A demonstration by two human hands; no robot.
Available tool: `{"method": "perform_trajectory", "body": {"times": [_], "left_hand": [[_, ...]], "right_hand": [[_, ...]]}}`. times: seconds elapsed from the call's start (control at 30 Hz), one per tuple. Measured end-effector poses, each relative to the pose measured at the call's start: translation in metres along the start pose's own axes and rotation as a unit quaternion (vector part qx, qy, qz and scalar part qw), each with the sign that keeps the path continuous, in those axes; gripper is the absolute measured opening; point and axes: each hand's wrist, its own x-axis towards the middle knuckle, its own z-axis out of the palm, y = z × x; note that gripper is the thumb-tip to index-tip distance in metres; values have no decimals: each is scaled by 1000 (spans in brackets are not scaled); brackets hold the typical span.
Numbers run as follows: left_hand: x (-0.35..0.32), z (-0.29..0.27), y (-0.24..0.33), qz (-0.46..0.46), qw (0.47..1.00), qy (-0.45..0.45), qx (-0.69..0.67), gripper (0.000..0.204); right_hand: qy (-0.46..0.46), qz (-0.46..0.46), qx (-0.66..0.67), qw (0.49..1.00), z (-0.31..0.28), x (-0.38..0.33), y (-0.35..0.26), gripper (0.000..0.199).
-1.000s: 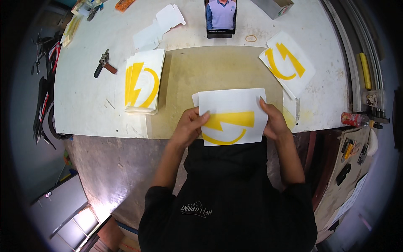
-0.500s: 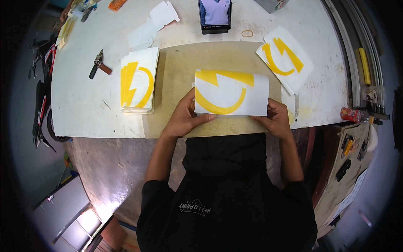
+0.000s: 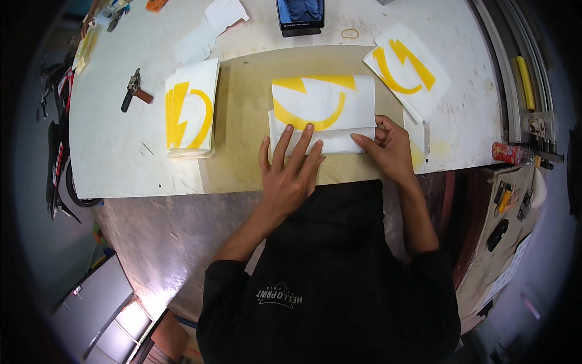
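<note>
A white sheet (image 3: 362, 99) with yellow bolt and arc shapes lies in front of me, its upper layer curled or folded so that a plain white strip shows along the near side. My left hand (image 3: 290, 167) rests on that near side with its fingers spread, the tips reaching the yellow arc. At the near right corner my right hand (image 3: 391, 148) pinches the sheet, thumb on top and fingers curled at the edge. A stack of similar printed sheets (image 3: 203, 130) stands on the left, and a few more sheets (image 3: 418, 100) lie at the right.
A yellowish mat (image 3: 242, 164) covers the middle of the white table (image 3: 109, 164). Toward the back are a propped phone (image 3: 301, 17), a rubber band (image 3: 350, 30) and torn white paper (image 3: 224, 15). A brown-handled tool (image 3: 142, 95) lies left; a red-labelled bottle (image 3: 509, 153) lies right.
My left hand has let go of the left edge and spread its fingers over the near side. My right hand still grips the right end, and the near plain strip now shows.
</note>
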Motion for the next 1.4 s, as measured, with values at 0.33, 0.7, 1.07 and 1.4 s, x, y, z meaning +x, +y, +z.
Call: {"method": "perform_trajectory", "body": {"times": [0.33,0.7,1.07,1.4], "left_hand": [[-11,17,-2,-13,1000,-6,-19,26],[-27,10,-10,-2,996,-83,-25,41],[-50,-23,-41,-106,985,-133,-35,49],[-39,-3,-31,-190,980,9,-63,23]], "right_hand": [[133,-432,-392,802,13,-54,13,35],[49,-402,-446,798,21,-52,44,28],[13,-386,-493,779,70,-53,43,42],[50,-370,-530,762,44,-64,48,43]]}}
